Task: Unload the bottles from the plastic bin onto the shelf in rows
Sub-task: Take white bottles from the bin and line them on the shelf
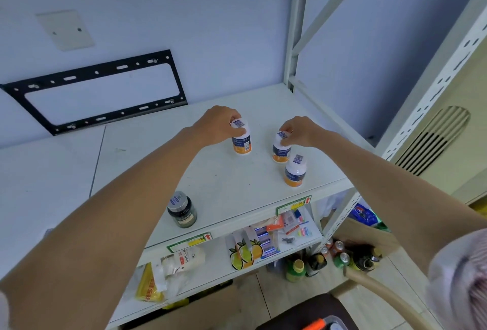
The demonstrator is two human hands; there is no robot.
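Note:
Three white bottles with blue and orange labels stand upright on the white shelf top (216, 179). My left hand (218, 125) grips the cap of the far left bottle (241, 144). My right hand (299, 132) holds the cap of the middle bottle (280, 151). A third white bottle (295, 171) stands free just in front of that one, near the shelf's right front edge. A dark jar with a grey lid (181, 209) stands alone near the front edge on the left. At the bottom edge only a corner of the plastic bin (329, 324) shows.
A black wall bracket (100, 92) hangs behind the shelf. White uprights (297, 26) frame the right side. The lower shelf (224, 263) holds packets and snack bags. Drink bottles and cans (340, 256) stand on the floor at the right.

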